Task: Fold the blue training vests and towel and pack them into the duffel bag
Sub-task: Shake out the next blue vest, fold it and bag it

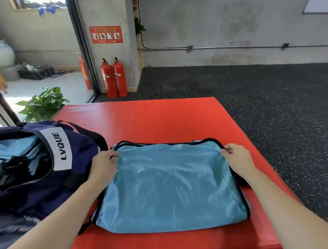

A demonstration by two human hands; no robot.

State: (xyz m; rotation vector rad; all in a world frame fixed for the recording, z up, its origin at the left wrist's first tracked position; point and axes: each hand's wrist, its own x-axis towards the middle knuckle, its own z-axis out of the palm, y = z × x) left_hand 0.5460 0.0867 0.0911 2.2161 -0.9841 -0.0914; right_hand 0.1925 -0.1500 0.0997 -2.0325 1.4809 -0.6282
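Head view shows a blue training vest (174, 186) lying flat on a red mat (159, 120), directly in front of the person and just right of a navy duffel bag (37, 173). The vest is already doubled into a rough rectangle, with black-piped edges visible along its far, left and right sides. The left hand (103, 164) pinches the far-left corner of the vest, fingers curled round the piping. The right hand (237, 157) grasps the far-right corner in the same way. Both forearms run along the vest's two short sides. The step in hand appears to be folding: the two far corners are gripped as if to carry the far edge toward the near edge. The next move probably calls for lifting both corners together, keeping the far edge taut and level, and laying it square on the near edge so the thin mesh does not bunch or slide. The vest's long axis runs left to right across the mat, slightly skewed, with the right end sitting farther from the person than the left. The duffel bag stands open at the left, its mouth facing up, with light blue fabric (6, 149) already inside; what that fabric is cannot be told with certainty.
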